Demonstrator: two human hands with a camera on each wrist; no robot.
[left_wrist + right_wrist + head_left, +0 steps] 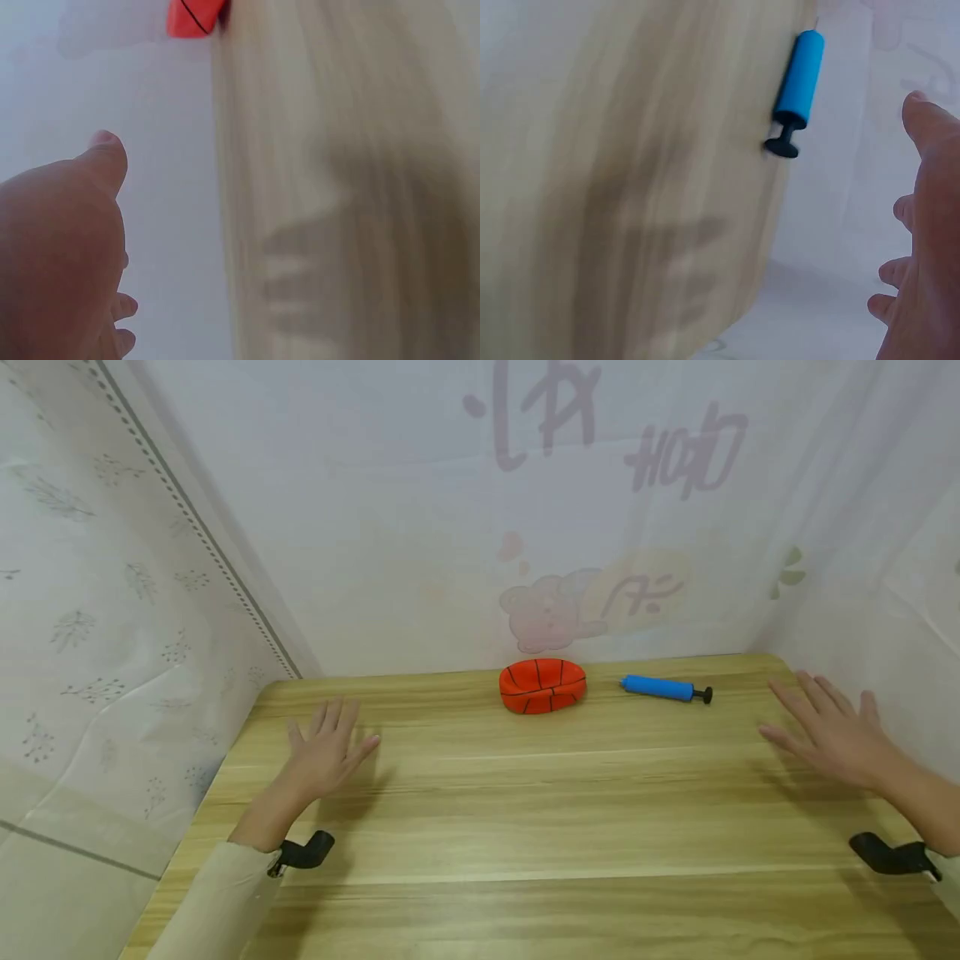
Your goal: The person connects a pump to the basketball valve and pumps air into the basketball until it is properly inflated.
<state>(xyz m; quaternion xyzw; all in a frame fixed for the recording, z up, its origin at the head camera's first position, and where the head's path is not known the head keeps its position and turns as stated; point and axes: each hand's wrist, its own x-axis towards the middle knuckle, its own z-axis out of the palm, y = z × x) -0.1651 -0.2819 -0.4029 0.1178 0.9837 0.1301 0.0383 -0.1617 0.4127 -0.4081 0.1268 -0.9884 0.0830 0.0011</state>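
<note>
A partly collapsed red ball with black basketball lines point(542, 687) lies at the table's back edge, its top caved in. To its right is a blue hand pump point(660, 687) with a black handle, lying on its side. My left hand point(324, 758), fingers spread, is over the left part of the table, apart from the ball. Over the right end is my right hand point(840, 739), also spread and holding nothing, nearest to the pump. The left wrist view catches only a corner of the ball point(193, 16); the right wrist view shows the pump point(799, 82) whole.
The wooden table point(510, 827) has rounded back corners. Behind it hangs a pale cloth point(390, 527) with faint lettering and a bear print; patterned cloth point(112, 610) covers the left side. A black wrist mount point(306, 850) sticks out from each sleeve.
</note>
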